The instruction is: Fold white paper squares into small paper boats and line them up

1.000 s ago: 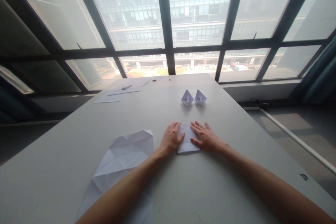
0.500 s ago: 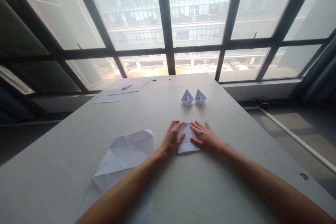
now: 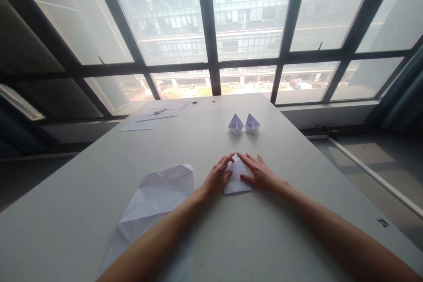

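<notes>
Reaching forward over the white table (image 3: 264,238), the person's hands close in on a small folded paper (image 3: 239,181) lying between them. From where I stand, the left hand (image 3: 216,178) is half curled, thumb on the paper and fingers bent at its far left corner; I can't tell whether it truly pinches the flap. The right hand (image 3: 261,174) lies low and loosely open, fingers fanned over the paper's right side, gripping nothing. A moment ago the far edge ran straight across; now its left corner slants inward, and the left fingertips have come nearly to the right forefinger, while two paper boats (image 3: 235,126) beyond stay put
</notes>
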The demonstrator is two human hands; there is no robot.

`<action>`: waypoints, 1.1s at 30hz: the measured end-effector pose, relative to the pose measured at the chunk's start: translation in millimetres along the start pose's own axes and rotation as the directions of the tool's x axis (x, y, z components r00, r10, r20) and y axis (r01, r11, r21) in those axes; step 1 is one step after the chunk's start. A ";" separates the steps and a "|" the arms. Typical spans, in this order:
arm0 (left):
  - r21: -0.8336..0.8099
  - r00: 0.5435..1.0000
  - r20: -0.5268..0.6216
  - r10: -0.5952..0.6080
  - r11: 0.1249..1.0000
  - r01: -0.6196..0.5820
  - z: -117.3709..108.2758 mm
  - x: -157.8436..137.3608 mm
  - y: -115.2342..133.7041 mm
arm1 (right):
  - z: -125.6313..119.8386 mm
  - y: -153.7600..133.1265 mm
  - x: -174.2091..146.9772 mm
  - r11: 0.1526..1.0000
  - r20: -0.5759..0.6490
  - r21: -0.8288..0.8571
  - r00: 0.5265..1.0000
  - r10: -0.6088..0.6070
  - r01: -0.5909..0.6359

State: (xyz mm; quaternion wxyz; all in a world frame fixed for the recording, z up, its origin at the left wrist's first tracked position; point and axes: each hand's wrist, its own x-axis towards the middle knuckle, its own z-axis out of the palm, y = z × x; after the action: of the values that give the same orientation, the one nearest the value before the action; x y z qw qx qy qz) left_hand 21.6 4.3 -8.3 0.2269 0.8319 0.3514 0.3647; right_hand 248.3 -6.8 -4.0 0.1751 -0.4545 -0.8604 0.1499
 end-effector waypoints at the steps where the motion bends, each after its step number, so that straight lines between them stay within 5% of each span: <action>1: 0.019 1.000 0.021 0.011 1.000 -0.011 -0.6 0.0 1.4 | 0.4 0.4 0.3 1.000 -0.002 0.007 1.000 -0.020 0.020; 11: 0.089 0.994 0.073 -0.075 0.994 0.069 -4.2 -1.5 13.4 | -5.2 -3.2 3.7 0.993 0.022 0.071 0.995 -0.099 0.098; 23: 0.017 0.957 -0.116 -0.265 0.963 0.269 -9.1 2.9 10.7 | -3.4 1.6 3.7 0.953 -0.242 0.301 0.963 0.119 -0.043; 28: 0.236 0.957 -0.174 -0.231 0.934 0.268 -8.2 3.2 12.2 | -1.7 11.1 7.2 0.822 -0.362 0.561 0.864 0.351 -0.099; 33: 0.466 0.992 -0.040 -0.123 0.876 0.127 -10.6 0.2 20.5 | 0.4 16.3 9.7 0.752 -0.372 0.655 0.834 0.407 -0.074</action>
State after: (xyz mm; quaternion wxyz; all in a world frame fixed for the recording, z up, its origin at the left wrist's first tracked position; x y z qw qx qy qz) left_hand 22.2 -7.5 11.6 0.0412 0.8359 0.4829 0.2576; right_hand 254.9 10.1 -9.6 0.5052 -0.5054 -0.6206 0.3229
